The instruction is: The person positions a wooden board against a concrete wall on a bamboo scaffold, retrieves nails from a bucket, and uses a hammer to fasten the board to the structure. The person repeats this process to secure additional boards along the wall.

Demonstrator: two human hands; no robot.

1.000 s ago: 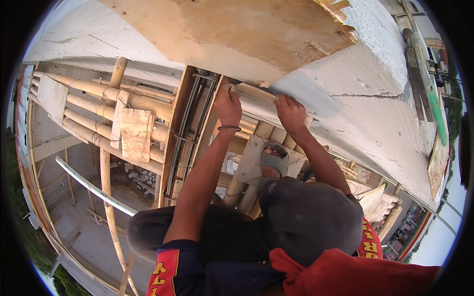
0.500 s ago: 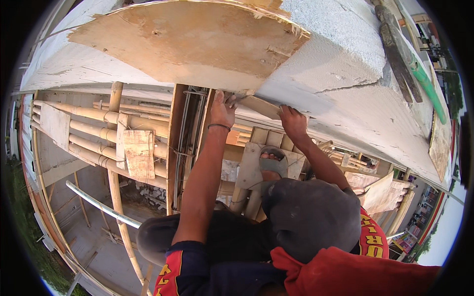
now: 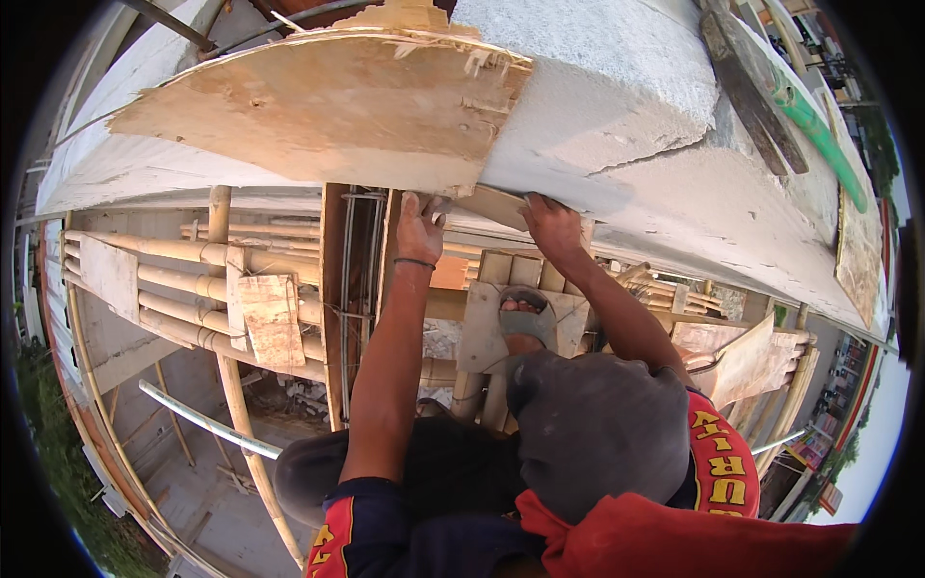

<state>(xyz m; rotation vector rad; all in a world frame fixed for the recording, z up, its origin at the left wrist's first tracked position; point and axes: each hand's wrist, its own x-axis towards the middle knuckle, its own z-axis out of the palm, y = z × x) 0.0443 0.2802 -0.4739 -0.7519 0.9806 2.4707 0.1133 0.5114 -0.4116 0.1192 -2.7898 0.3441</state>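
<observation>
A short strip of thin wooden board [image 3: 489,206] lies under the concrete beam's lower edge, beside the big plywood sheet [image 3: 328,111]. My right hand [image 3: 556,231] is closed around the strip's right end. At its other end, my left hand [image 3: 420,233] reaches up with the palm showing. The left thumb and fingers are apart, touching near the plywood's bottom edge; the fingertips are partly hidden. Just left of that hand stands a narrow wooden column form [image 3: 334,289] with steel bars [image 3: 361,260] inside.
Bamboo poles [image 3: 193,249] form scaffolding below, with plywood pieces [image 3: 272,318] on it. My sandalled foot [image 3: 525,313] rests on a board. A hammer [image 3: 747,91] with a green handle lies on the cracked concrete beam [image 3: 617,125]. The ground drops away at lower left.
The whole view has shifted, so the plywood and hammer sit farther left. Both hands stay at the strip, whose right end now sits closer against the beam.
</observation>
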